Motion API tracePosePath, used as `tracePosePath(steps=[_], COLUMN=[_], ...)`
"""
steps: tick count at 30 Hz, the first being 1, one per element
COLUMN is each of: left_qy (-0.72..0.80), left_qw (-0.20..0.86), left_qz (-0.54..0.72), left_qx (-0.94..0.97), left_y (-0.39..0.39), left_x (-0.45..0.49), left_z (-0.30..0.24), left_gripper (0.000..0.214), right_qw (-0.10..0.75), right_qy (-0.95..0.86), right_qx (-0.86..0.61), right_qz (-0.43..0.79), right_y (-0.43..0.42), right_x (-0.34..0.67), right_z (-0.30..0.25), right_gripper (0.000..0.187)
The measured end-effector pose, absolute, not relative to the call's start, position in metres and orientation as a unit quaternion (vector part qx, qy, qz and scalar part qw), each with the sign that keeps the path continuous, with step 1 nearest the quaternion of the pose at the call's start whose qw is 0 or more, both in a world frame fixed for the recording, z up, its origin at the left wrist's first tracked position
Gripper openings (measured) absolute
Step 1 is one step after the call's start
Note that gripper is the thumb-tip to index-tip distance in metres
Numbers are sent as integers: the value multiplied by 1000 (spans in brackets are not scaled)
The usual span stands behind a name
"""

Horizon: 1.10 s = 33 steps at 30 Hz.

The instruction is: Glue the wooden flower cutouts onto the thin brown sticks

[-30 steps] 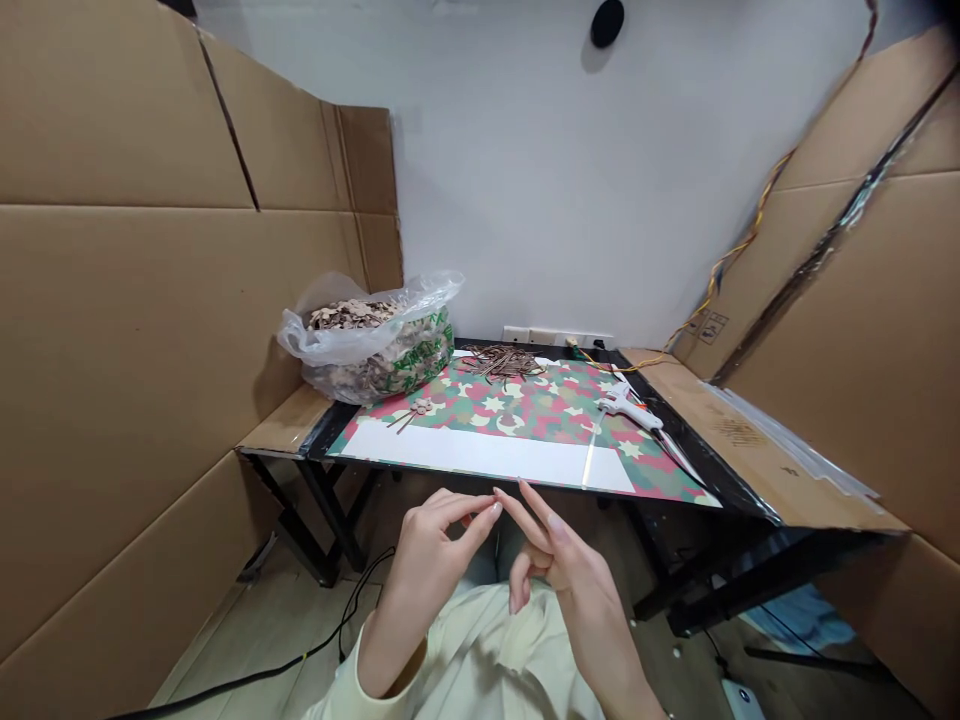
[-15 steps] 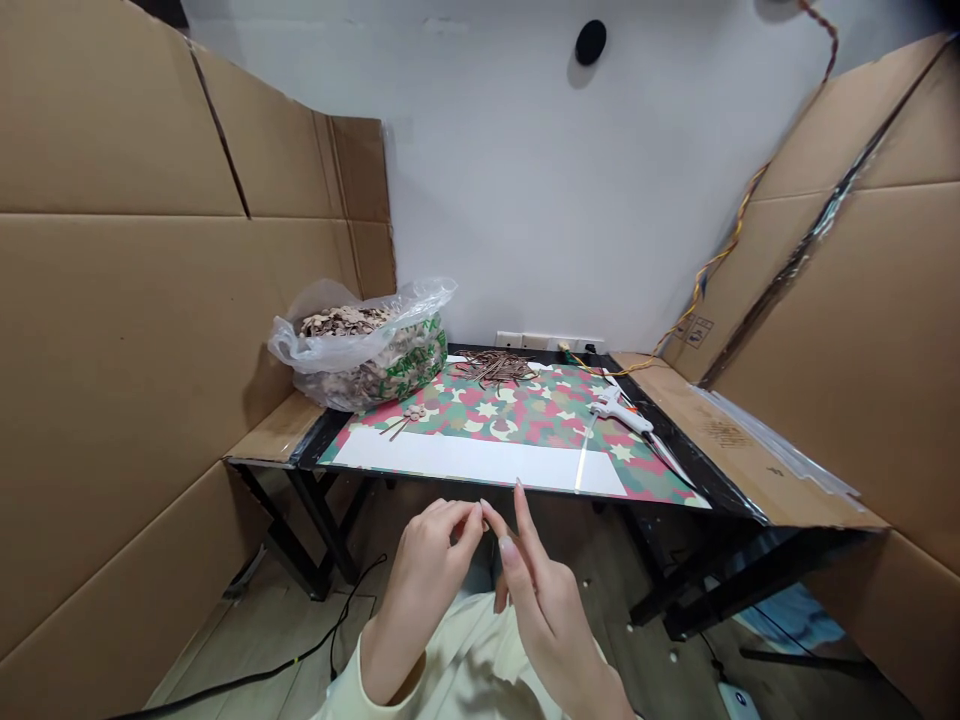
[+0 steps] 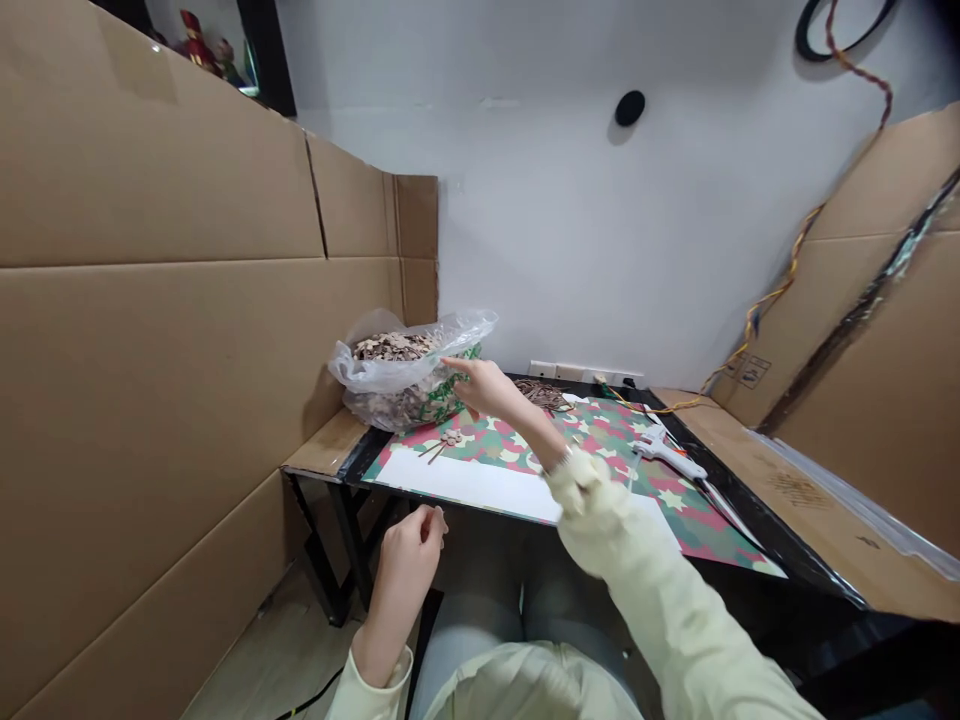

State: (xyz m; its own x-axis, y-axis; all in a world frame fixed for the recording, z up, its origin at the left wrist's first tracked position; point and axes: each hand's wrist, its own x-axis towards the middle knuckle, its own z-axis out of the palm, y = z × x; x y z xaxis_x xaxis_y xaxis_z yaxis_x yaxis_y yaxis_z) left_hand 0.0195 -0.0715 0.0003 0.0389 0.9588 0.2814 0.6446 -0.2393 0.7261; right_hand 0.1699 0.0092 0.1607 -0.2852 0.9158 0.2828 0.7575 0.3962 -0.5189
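Observation:
My left hand (image 3: 414,548) is below the table's front edge, near my lap. Its thumb and fingertips are pinched together, and anything between them is too small or hidden to make out. My right hand (image 3: 484,388) reaches over the table to the right side of a clear plastic bag (image 3: 405,375). The index finger is stretched out toward the bag's rim and the other fingers hang loosely below, with nothing visible in them. Thin wooden cut-out pieces (image 3: 394,347) fill the bag. A small wooden flower shape with thin sticks (image 3: 450,438) lies on the table near the bag.
A white glue gun (image 3: 667,452) lies at the right on camouflage-patterned paper (image 3: 675,500). A white strip (image 3: 457,485) runs along the front edge. Brown sticks (image 3: 544,393) are piled at the back. Cardboard walls (image 3: 202,380) flank the table, and power sockets (image 3: 570,373) line the wall.
My hands were together above my lap. The right hand has moved forward and left to the bag; the left has stayed low, still pinched. The view has shifted left and up.

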Motion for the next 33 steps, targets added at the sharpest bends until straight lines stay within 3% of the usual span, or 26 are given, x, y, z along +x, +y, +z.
tracePosePath(steps=[2,5,8,14,21,27,33], left_qy=[583,570,559,562,560,573,571], left_qw=[207,235,293,334,330,324,332], left_qz=[367,356,350,366,341,340,343], left_qx=[694,702,692,662,679,672,668], left_y=[-69,-68,-66,-58,-54,-48,-43], left_x=[16,13,6,-6,-5,-13,-14], left_z=[-2,-3,-3,-13,-23,-27,-31], left_gripper=[35,38,32,32,31,32,32], right_qw=[251,239,279,451,446,530,645], right_qy=[-789,-776,-759,-689,-632,-603,-563], right_qx=[-537,-546,-537,-519,-581,-547,-467], right_qz=[163,207,241,228,254,237,224], right_y=[49,83,85,66,97,91,6], right_x=[144,128,145,192,154,148,205], right_z=[184,191,172,89,1,-1,35], right_gripper=[48,23,26,39,29,28,55])
